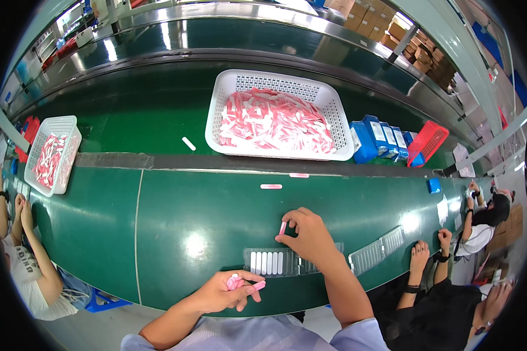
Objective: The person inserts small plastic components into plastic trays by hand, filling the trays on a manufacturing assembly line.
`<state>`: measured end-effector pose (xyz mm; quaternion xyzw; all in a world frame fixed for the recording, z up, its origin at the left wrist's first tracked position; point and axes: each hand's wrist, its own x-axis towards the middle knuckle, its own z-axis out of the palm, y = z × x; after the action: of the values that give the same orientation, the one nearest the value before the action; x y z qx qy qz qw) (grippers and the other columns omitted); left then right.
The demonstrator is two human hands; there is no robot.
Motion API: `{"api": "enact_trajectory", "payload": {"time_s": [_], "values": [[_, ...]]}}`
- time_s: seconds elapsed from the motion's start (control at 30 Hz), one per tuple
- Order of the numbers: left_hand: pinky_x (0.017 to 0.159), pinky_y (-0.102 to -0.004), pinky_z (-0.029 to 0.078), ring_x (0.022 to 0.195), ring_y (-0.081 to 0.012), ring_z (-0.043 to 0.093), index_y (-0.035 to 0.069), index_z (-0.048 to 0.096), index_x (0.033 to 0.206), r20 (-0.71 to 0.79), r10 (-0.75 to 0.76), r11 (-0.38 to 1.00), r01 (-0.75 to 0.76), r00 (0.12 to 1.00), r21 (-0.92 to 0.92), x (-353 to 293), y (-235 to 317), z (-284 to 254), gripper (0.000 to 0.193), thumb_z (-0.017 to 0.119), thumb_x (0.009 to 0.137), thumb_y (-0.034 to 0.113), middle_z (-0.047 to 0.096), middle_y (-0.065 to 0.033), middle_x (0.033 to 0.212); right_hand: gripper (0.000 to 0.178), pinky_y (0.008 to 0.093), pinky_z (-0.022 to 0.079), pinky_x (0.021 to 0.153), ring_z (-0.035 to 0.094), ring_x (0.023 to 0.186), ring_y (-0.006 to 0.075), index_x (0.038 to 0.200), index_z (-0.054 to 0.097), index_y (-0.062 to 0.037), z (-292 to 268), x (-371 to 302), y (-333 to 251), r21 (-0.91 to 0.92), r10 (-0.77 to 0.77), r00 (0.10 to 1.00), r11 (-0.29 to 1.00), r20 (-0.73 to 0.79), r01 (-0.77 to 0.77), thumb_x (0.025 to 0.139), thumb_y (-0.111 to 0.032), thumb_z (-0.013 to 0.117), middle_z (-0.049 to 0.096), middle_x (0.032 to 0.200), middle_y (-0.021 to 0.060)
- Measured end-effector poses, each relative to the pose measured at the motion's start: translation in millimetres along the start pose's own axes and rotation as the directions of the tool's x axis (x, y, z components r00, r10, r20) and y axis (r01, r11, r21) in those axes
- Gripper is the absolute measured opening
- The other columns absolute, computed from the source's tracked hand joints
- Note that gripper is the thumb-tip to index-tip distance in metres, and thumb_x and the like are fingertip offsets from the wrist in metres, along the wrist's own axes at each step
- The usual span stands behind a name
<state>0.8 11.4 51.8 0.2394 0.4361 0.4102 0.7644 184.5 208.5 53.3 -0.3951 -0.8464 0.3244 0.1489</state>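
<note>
My left hand (pixel 227 291) is closed around several small pink-and-white strips (pixel 236 282) with rounded ends, one of them sticking out at the fingertips. Between the thumb and fingers of my right hand (pixel 308 234), a single pink strip (pixel 283 227) is pinched upright above the table. Below it lies a clear plastic slotted tray (pixel 290 264), with several white-faced strips (pixel 266 262) side by side in its left part. My right forearm partly covers the tray's right part. Two loose pink strips, a nearer strip (pixel 271 186) and a farther strip (pixel 299 175), lie beyond my hands.
A large white basket (pixel 275 153) heaped with strips stands ahead, beside blue boxes (pixel 366 143) and a red basket (pixel 428 142). Another slotted tray (pixel 377 251) lies to the right. A smaller basket (pixel 68 153) stands left. Co-workers' hands (pixel 419 257) rest at the right; others work left.
</note>
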Motion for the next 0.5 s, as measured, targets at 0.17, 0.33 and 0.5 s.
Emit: {"api": "enact_trajectory", "payload": {"time_s": [0.17,0.33,0.5], "values": [[0.042,-0.0204,0.032,0.057,-0.0076,0.059,-0.002,0.063,0.12,-0.048,-0.023,0.989,0.016,0.999,-0.146,0.6,-10.1,-0.9,0.023,0.06,0.101,0.01,0.072,-0.0118,0.093,0.025,0.0328,0.047,0.06,0.058,0.069,0.0196,0.09,0.068,-0.0033,-19.6,1.5,-12.4,0.23,0.199,0.942,0.937,0.271,-0.264,0.073,-0.011,0.084,0.061,0.076,0.0059],[0.041,-0.0196,0.031,0.061,-0.0079,0.063,-0.001,0.065,0.117,-0.089,-0.015,0.984,-0.001,0.996,-0.177,-6.4,-8.3,-2.8,0.022,0.062,0.101,0.013,0.073,-0.0118,0.097,0.014,0.0327,0.046,0.062,0.059,0.071,0.0198,0.082,0.072,-0.0063,-15.1,-42.3,-13.5,-0.001,-0.169,0.986,0.986,-0.006,0.169,0.076,-0.014,0.082,0.062,0.074,0.0029],[0.042,-0.0191,0.031,0.064,-0.0081,0.065,-0.001,0.064,0.12,-0.187,0.01,0.991,-0.036,0.982,-0.133,-5.2,-3.9,-1.1,0.025,0.063,0.1,0.015,0.073,-0.0123,0.1,0.02,0.0355,0.042,0.074,0.056,0.081,0.0217,0.091,0.076,-0.0098,5.3,-95.4,-21.0,-0.307,-0.316,0.947,0.909,-0.066,0.282,0.074,-0.02,0.082,0.063,0.087,0.0017]]}}
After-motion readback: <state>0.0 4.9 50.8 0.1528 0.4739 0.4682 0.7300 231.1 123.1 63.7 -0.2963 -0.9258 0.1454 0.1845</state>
